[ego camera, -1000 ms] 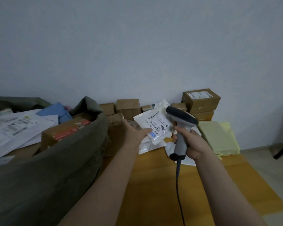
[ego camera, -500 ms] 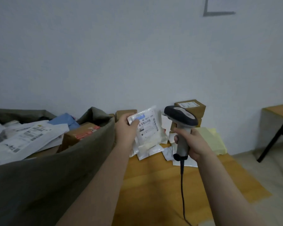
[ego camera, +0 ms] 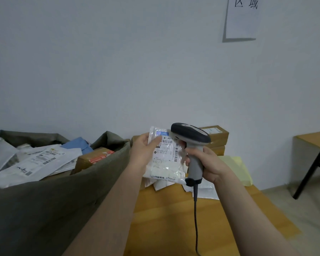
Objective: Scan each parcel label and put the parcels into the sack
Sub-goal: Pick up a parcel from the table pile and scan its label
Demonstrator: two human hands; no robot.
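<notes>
My left hand (ego camera: 145,151) holds a small white plastic parcel (ego camera: 164,161) upright by its left edge, thumb on the printed label, which faces me. My right hand (ego camera: 207,163) grips the handle of a grey corded barcode scanner (ego camera: 191,137). The scanner's dark head sits just right of the parcel's top and touches or overlaps its edge. The olive sack (ego camera: 54,200) stands open at the left, with several white mailers, a blue parcel and a brown box inside.
More white mailers (ego camera: 205,189) lie on the wooden table (ego camera: 174,218) under my hands. Brown cartons (ego camera: 216,137) are stacked against the wall, with yellow mailers (ego camera: 235,167) beside them. A second table (ego camera: 314,143) stands at the right. A paper sign (ego camera: 242,17) hangs on the wall.
My left hand has lifted the parcel off the pile and turned it upright, closer to the scanner head. The view has tilted upward, showing the wall sign.
</notes>
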